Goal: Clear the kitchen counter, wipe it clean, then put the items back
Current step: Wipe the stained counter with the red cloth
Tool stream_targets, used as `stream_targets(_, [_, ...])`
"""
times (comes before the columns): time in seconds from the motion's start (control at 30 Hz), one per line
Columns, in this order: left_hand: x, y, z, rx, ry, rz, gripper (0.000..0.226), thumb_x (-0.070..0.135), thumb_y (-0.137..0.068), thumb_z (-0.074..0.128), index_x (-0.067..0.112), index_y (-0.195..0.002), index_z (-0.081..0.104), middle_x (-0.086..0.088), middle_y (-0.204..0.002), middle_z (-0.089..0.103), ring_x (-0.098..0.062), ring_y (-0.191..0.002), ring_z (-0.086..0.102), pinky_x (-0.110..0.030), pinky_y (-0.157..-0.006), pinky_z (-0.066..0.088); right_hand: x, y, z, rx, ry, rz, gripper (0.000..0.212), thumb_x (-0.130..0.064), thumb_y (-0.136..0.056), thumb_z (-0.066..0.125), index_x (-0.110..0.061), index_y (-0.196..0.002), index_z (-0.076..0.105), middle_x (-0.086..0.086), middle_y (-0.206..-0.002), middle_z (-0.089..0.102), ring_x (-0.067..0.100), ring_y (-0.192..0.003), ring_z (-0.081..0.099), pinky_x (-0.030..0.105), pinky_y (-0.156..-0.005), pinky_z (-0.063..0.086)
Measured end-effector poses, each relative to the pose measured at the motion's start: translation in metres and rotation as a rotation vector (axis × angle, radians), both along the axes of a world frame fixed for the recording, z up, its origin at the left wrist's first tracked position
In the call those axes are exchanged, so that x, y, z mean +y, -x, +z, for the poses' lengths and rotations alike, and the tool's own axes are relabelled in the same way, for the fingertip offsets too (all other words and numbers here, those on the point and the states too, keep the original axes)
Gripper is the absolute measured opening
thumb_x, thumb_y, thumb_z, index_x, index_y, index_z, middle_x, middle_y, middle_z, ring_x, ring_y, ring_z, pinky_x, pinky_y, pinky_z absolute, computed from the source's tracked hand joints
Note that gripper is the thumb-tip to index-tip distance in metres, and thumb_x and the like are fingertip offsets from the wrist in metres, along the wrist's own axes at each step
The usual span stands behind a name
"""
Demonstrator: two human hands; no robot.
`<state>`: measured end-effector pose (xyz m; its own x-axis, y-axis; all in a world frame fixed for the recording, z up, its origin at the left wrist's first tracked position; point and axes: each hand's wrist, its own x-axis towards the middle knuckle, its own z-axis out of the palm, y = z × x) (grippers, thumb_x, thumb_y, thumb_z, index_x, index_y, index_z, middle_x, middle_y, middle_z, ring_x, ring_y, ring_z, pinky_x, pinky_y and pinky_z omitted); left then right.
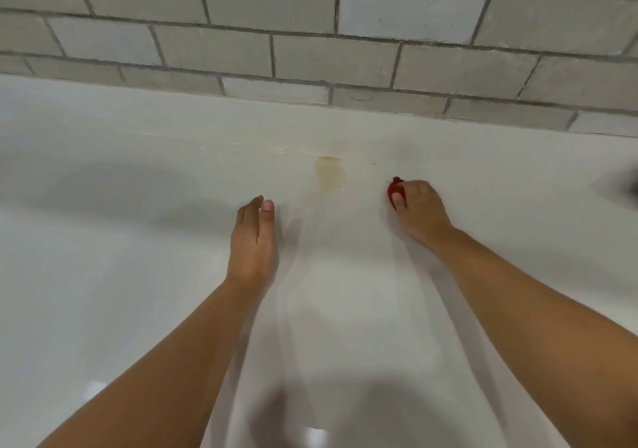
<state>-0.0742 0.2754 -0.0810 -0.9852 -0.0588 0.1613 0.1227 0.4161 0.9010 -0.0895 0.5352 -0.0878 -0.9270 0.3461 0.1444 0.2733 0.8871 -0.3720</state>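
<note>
Wiper: small red wad (395,188), cloth or sponge I cannot tell, is lying on the glossy white kitchen counter (121,275) just right of the yellow-brown stain (329,173), mostly hidden under fingers.
Right hand (419,209): is curling fingers and thumb round the wad and seemingly pressing it onto the surface.
Handling: the wad is looking light and soft, likely squashing under pressure. Gripping it from on top, as now, is probably giving the firmest push.
Left hand (253,240): is resting left of the stain and nearer the person, fingers straight and together, holding nothing.
Surface: the counter is looking smooth and slick, so the wad should be sliding easily toward the stain.
Edges: grey brick-tile wall (310,50) is closing off the counter behind the stain. A blurred dark thing (633,185) is showing far right of the stain.
Room: white surface is stretching wide left of the stain and toward the person, likely allowing long strokes.
</note>
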Motion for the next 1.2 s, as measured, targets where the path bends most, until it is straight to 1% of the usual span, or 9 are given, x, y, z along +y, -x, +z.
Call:
stream_targets(0.1, [0.000, -0.001, 0.000, 0.002, -0.002, 0.016, 0.048, 0.038, -0.101, 0.027, 0.012, -0.139, 0.040, -0.003, -0.143, 0.042, -0.016, -0.133, 0.036, -0.017, -0.102, 0.022, -0.047, 0.020, 0.001, 0.025, 0.031, 0.023, 0.042, -0.025, -0.100, 0.034, 0.000, -0.132, 0.043, 0.018, -0.136, 0.042, 0.031, -0.129, 0.037, 0.036, -0.108, 0.027])
stream_targets(0.23, [0.001, 0.000, 0.001, 0.001, 0.017, 0.027, 0.048, 0.037, -0.101, 0.026, 0.012, -0.139, 0.040, -0.005, -0.143, 0.042, -0.018, -0.133, 0.036, -0.017, -0.101, 0.022, -0.121, -0.013, -0.002, 0.030, 0.108, 0.449, 0.041, -0.017, -0.098, 0.040, -0.008, -0.137, 0.043, 0.010, -0.141, 0.041, 0.024, -0.129, 0.039, 0.027, -0.109, 0.022])
stream_targets(0.33, [0.000, -0.001, 0.001, 0.005, 0.019, 0.021, 0.049, 0.039, -0.101, 0.026, 0.012, -0.139, 0.039, -0.005, -0.144, 0.041, -0.018, -0.134, 0.036, -0.018, -0.102, 0.021, -0.106, -0.039, 0.001, 0.093, 0.061, 0.568, 0.039, -0.019, -0.095, 0.046, -0.014, -0.134, 0.049, 0.005, -0.138, 0.047, 0.023, -0.125, 0.043, 0.028, -0.108, 0.027])
stream_targets(0.6, [0.000, -0.001, 0.001, -0.016, -0.050, -0.010, 0.049, 0.040, -0.100, 0.026, 0.014, -0.140, 0.038, -0.001, -0.145, 0.040, -0.014, -0.135, 0.034, -0.017, -0.102, 0.020, -0.014, 0.021, 0.001, 0.072, 0.085, -0.022, 0.040, -0.008, -0.096, 0.042, -0.006, -0.135, 0.045, 0.015, -0.140, 0.037, 0.033, -0.125, 0.040, 0.035, -0.105, 0.030])
stream_targets(0.8, [-0.003, 0.014, 0.008, -0.005, -0.098, 0.019, 0.048, 0.039, -0.101, 0.022, 0.013, -0.136, 0.043, -0.003, -0.140, 0.043, -0.013, -0.128, 0.037, -0.017, -0.098, 0.020, -0.115, 0.018, -0.006, 0.110, 0.129, 0.317, 0.035, -0.017, -0.097, 0.042, -0.008, -0.130, 0.053, 0.011, -0.139, 0.042, 0.029, -0.126, 0.042, 0.030, -0.109, 0.026])
stream_targets(0.93, [-0.012, 0.054, 0.016, 0.030, -0.083, -0.008, 0.048, 0.039, -0.100, 0.027, 0.014, -0.138, 0.042, -0.002, -0.143, 0.042, -0.014, -0.133, 0.036, -0.016, -0.102, 0.021, -0.090, -0.024, 0.002, 0.107, 0.216, 0.489, 0.033, -0.005, -0.096, 0.043, -0.007, -0.127, 0.056, 0.007, -0.134, 0.047, 0.019, -0.121, 0.046, 0.010, -0.100, 0.025])
stream_targets(1.0, [-0.018, 0.071, 0.013, 0.034, -0.086, -0.015, 0.044, 0.036, -0.101, 0.030, 0.013, -0.136, 0.045, -0.002, -0.140, 0.046, -0.014, -0.131, 0.039, -0.016, -0.101, 0.023, -0.050, -0.022, 0.004, 0.139, 0.213, 0.345, 0.034, -0.003, -0.096, 0.043, -0.006, -0.127, 0.056, 0.009, -0.133, 0.047, 0.021, -0.120, 0.048, 0.008, -0.095, 0.025])
stream_targets(1.13, [-0.023, 0.079, -0.001, 0.021, -0.115, -0.002, 0.043, 0.036, -0.100, 0.034, 0.012, -0.132, 0.050, -0.003, -0.135, 0.050, -0.015, -0.128, 0.042, -0.018, -0.101, 0.026, 0.000, 0.027, -0.003, 0.103, 0.151, -0.083, 0.038, -0.011, -0.098, 0.037, -0.005, -0.134, 0.047, 0.015, -0.139, 0.038, 0.032, -0.123, 0.044, 0.032, -0.105, 0.032])
stream_targets(1.2, [-0.022, 0.078, -0.003, 0.011, -0.093, -0.023, 0.044, 0.038, -0.100, 0.033, 0.013, -0.133, 0.048, -0.001, -0.136, 0.049, -0.013, -0.128, 0.041, -0.018, -0.101, 0.025, -0.019, 0.054, -0.006, 0.103, 0.103, -0.151, 0.038, -0.014, -0.098, 0.038, -0.005, -0.134, 0.046, 0.016, -0.140, 0.037, 0.033, -0.125, 0.041, 0.035, -0.105, 0.031])
